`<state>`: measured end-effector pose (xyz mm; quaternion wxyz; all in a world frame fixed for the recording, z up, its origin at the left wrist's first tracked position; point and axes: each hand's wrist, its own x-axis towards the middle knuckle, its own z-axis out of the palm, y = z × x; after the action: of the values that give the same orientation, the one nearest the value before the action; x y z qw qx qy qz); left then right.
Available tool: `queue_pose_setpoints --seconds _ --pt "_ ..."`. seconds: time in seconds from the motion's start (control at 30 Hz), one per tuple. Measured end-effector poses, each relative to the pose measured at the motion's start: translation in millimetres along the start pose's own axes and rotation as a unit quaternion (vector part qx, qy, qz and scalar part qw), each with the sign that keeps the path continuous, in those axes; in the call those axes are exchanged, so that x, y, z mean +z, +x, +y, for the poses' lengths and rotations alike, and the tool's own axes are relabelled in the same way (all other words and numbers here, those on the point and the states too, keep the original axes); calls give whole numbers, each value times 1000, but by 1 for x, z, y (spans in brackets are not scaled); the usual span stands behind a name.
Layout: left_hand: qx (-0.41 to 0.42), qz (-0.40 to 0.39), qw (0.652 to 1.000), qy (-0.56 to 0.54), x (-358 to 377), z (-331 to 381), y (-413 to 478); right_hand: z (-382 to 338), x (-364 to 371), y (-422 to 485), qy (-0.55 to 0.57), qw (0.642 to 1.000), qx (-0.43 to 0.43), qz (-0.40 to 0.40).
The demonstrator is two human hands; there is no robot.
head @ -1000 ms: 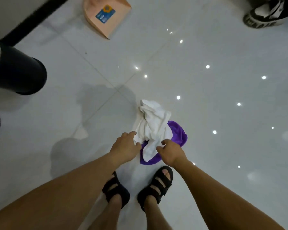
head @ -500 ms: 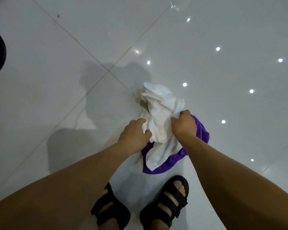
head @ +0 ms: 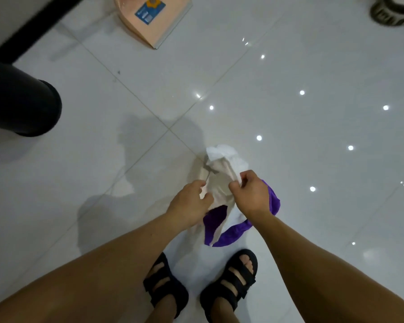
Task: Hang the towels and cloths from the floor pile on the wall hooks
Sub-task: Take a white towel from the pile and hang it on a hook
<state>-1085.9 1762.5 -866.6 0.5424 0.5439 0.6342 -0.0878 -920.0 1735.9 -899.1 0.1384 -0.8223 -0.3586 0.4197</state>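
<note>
Peach dustpan (head: 154,19) well beyond white towel (head: 222,183), black sandals (head: 233,283) near.

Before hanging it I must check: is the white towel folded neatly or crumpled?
Crumpled: the white towel is bunched in creases over the purple cloth; left hand and right hand pinch it.

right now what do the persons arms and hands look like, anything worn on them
Both forearms are bare, no sleeves in view. The left hand and right hand show no gloves, rings, watch or bands. The only wear visible is black strapped sandals.
</note>
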Motion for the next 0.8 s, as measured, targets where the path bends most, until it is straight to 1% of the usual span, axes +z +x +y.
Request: queue_pose_setpoints --seconds 0.1,0.17,0.23,0.33,0.43,0.5,0.6,0.67,0.73,0.77,0.8 --pt "19 2 992 -128 -22 29 -27 -32 -14 -30 -3 997 -79 -24" --pt "41 21 984 -174 -42 51 -49 -59 -27 -54 15 992 -110 -52" --pt "60 50 980 -184 -67 69 -73 -90 -46 -76 58 989 -112 -81" --pt "65 89 973 -202 -111 93 -117 -143 -81 -108 109 981 -111 -116" --pt "73 81 963 -246 -152 113 -166 -200 -113 -143 100 978 -138 -123" --pt "89 98 962 -239 -180 124 -201 -237 -133 -171 104 973 -154 -137" --pt "93 119 952 -266 -223 133 -254 -289 -157 -214 124 967 -159 -154" --pt "98 119 946 -286 -256 138 -291 -322 -173 -240 150 958 -168 -178" --pt "107 138 946 -272 -290 141 -327 -356 -189 -271 141 946 -186 -227" --pt "115 152 945 -264 -307 142 -345 -373 -196 -287 131 939 -204 -245" --pt "124 166 943 -259 -325 144 -364 -391 -203 -301 130 933 -227 -246"
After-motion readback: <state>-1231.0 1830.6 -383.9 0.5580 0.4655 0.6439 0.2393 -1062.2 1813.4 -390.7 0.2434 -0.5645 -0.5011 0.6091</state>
